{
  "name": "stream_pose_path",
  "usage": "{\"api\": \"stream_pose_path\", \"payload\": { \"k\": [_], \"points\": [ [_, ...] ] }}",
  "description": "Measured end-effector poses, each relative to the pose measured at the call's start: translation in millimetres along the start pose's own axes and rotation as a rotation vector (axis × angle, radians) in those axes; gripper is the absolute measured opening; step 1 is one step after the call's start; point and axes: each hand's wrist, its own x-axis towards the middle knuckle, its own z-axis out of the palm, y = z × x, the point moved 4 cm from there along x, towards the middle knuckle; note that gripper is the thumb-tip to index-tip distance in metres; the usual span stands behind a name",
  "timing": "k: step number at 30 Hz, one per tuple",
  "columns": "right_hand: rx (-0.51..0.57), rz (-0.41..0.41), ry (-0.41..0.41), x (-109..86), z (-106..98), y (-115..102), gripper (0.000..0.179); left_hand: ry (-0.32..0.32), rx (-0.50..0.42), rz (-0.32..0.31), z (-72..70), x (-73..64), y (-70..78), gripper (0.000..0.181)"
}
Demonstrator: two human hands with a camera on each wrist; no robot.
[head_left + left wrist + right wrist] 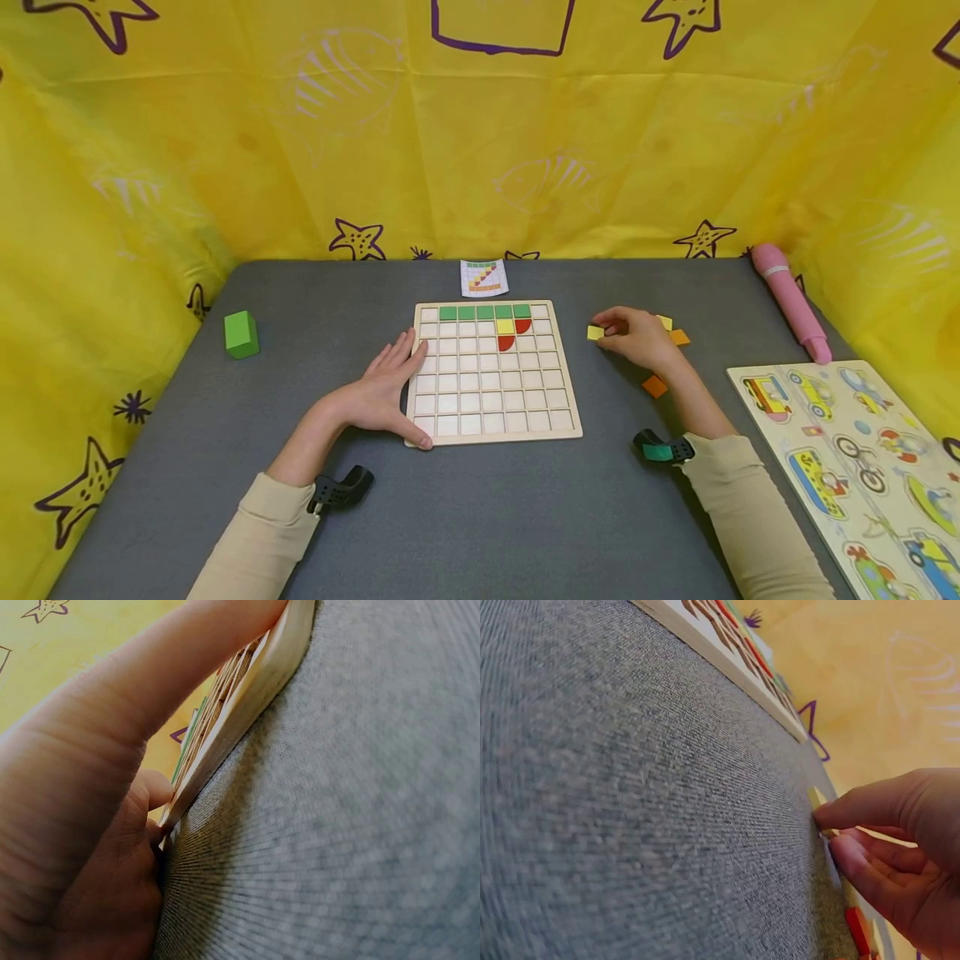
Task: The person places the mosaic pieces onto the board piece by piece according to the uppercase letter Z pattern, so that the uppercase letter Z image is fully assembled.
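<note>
A wooden grid board [491,439] lies on the dark grey table. Five green square tiles [485,312] run along its top row. Below them sit a yellow square tile [506,327] and two red quarter-round tiles [522,326]. My left hand [378,392] rests spread against the board's left side, its thumb on the lower left corner. To the right of the board, my right hand [637,337] pinches another yellow square tile [595,332] between thumb and fingers, low over the table. Orange tiles [655,386] and a yellow tile [664,322] lie around that hand, partly hidden.
A small pattern card [483,292] lies behind the board. At the left stands a green block [241,334]. A pink microphone-shaped toy [791,304] lies at the right, touching a wooden vehicle puzzle [817,433]. Yellow cloth [465,150] hangs around the table.
</note>
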Motion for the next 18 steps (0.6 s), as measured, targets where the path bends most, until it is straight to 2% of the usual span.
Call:
{"api": "stream_pose_path", "payload": {
  "k": [7, 13, 18],
  "points": [
    [0.058, 0.008, 0.022, 5.3, 9.7, -7.8, 0.031, -0.007, 0.003, -0.004, 0.2, 0.4, 0.1, 0.145],
    [0.157, 0.022, -0.026, 14.1, 27.4, -29.1, 0.029, -0.011, 0.003, -0.003, 0.2, 0.6, 0.4, 0.145],
    [0.22, -0.02, -0.092, 21.2, 46.6, -55.2, 0.022, -0.01, 0.009, 0.0, 0.2, 0.2, -0.1, 0.144]
  ]
}}
